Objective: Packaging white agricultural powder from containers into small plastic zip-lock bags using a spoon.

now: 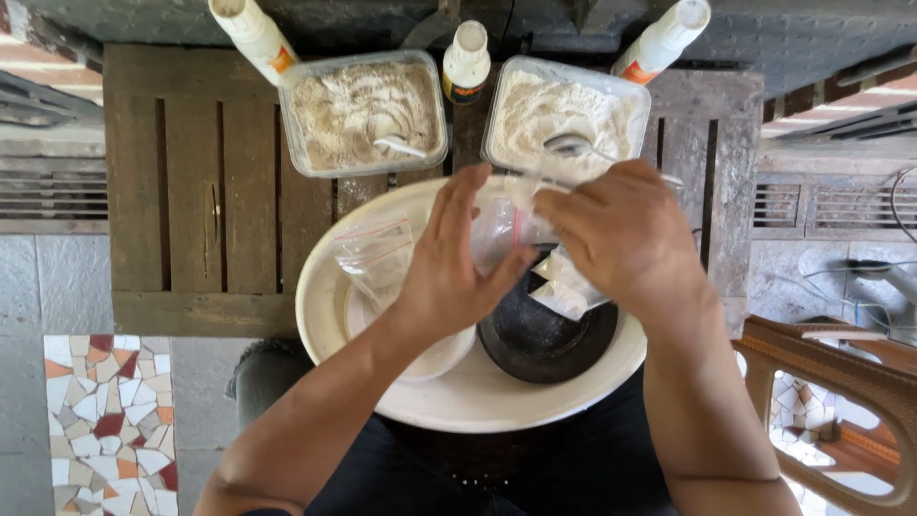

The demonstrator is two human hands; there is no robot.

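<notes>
both hands meet over a wide white basin (330, 315) resting on the person's lap, so anything that spills drops into it and not on the floor. the left hand (449, 277) has its fingers (460, 205) held straight and close together, flat against the near side of a small clear plastic bag (499, 229), with the thumb hooked under its lower edge to steady it. the right hand (626, 234) curls over the bag's mouth from the other side, its fingers pinching the top strip, it seems to press or part the seal; the fingertips themselves are partly hidden. just below the right fingers a filled packet of white powder (564, 287) lies on a dark round dish (544, 339) inside the basin. left of the left fingers, empty clear bags (373, 253) sit on a white plate (435, 358), near for picking up. beyond the fingers, on the wooden desk (191, 191), stand two clear tubs of pale powder: the left tub (368, 115) with a white spoon, the right tub (564, 110) with a metal spoon (573, 145) just past the right fingers. three white bottles (466, 62) stand behind.
</notes>
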